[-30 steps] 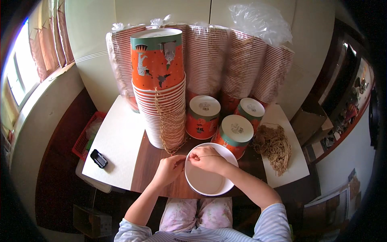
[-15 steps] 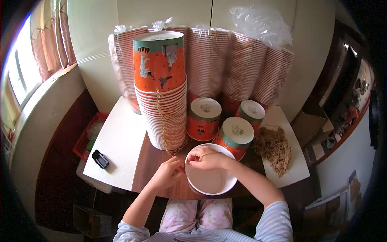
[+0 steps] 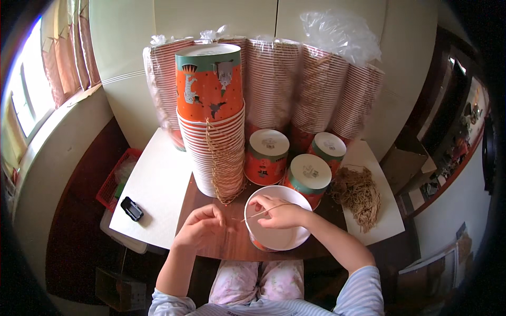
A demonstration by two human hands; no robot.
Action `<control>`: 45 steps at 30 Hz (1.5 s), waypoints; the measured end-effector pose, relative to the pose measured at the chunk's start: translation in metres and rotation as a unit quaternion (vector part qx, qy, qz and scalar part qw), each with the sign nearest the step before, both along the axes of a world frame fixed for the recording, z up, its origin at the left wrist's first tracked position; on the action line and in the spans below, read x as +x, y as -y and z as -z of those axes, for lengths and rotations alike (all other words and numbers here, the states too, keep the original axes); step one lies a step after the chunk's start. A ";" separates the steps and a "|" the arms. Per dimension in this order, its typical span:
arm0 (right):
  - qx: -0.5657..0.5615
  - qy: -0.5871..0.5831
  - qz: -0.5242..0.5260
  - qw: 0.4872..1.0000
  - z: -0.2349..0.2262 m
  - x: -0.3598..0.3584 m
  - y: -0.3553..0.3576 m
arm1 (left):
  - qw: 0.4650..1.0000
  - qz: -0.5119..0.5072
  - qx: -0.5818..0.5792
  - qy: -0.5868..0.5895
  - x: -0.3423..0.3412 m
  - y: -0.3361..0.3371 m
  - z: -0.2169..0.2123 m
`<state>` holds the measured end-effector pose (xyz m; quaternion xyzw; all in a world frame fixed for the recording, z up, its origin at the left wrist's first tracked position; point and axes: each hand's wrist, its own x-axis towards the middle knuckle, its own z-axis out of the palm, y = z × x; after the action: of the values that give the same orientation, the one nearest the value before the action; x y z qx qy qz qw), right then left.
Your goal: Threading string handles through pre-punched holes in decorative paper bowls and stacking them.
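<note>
Hands work low in the middle of the frame. Right hand (image 3: 279,213) rests over the white bowl (image 3: 278,237) on the table (image 3: 158,184), fingers pinched on a thin string (image 3: 258,213). Left hand (image 3: 203,227) sits curled just left, near the string's other end. Behind, a cup stack (image 3: 216,152) stands.

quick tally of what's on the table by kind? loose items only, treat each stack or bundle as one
Lidded paper tubs: 3
Open paper tub under the right hand: 1
Tall stack of tubs: 1
Bagged sleeves of tubs at the back: about 5, edges overlap
String bundle: 1
Small black device: 1
Total: about 12
</note>
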<state>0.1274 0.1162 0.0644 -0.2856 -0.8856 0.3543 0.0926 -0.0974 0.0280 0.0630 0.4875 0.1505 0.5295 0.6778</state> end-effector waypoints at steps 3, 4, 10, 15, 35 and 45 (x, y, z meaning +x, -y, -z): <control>0.028 0.004 0.057 0.998 0.000 0.001 0.004 | 0.993 -0.070 -0.090 0.028 0.014 -0.009 -0.010; 0.037 -0.014 0.078 0.996 -0.001 0.001 0.006 | 0.989 -0.099 -0.088 -0.063 0.020 -0.013 -0.016; 0.020 -0.112 0.128 0.985 -0.016 -0.009 0.015 | 0.942 -0.122 0.026 -0.311 0.033 -0.037 0.010; 0.012 -0.143 0.110 0.984 -0.014 -0.007 0.011 | 0.905 -0.152 0.062 -0.393 0.037 -0.037 0.011; 0.111 -0.122 0.102 0.981 -0.016 -0.016 0.063 | 0.955 -0.121 -0.013 -0.270 0.022 -0.029 0.005; 0.277 -0.144 0.096 0.945 -0.021 -0.021 0.039 | 0.926 -0.161 0.032 -0.339 0.021 -0.025 0.012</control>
<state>0.1068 0.0772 0.0850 -0.2783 -0.8944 0.1213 0.3283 -0.0762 0.0531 0.0506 0.6285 0.4310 0.4393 0.4757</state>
